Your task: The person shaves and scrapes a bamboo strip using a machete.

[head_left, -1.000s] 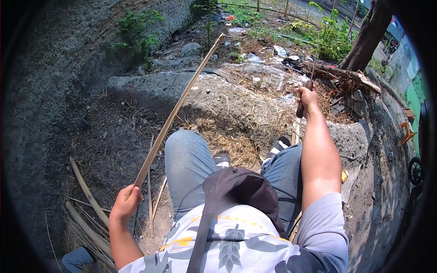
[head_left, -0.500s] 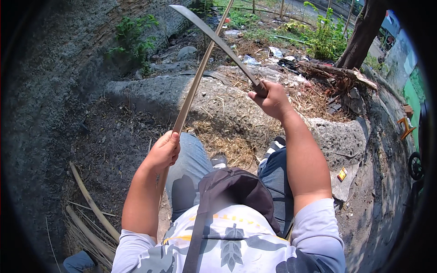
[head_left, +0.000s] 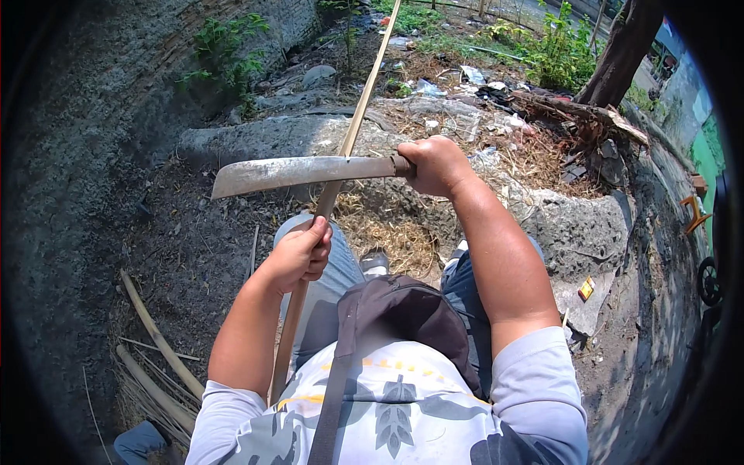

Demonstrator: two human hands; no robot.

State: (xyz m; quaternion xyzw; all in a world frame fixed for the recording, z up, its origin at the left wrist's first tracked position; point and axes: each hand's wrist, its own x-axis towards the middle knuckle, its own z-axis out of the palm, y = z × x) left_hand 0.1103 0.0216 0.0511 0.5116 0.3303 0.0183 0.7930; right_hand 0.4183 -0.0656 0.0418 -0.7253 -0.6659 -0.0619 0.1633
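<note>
My left hand is wrapped round a long, thin wooden strip, perhaps split bamboo, that slants from beside my belly up and away past the top edge. In my right hand is the handle of a machete, its broad grey blade pointing left and lying nearly level. The blade crosses over the strip a short way above my left hand. Whether the edge touches the strip I cannot tell. Most of the handle is hidden inside my right fist.
Long curved strips lie in a pile at lower left, near a bit of blue denim. A rough concrete slab lies ahead of my feet, with dry straw and litter around it. A wall rises on the left; a tree trunk stands far right.
The machete has swung down from pointing up and away to lying level across the strip. My left hand has shifted slightly right and up with the strip.
</note>
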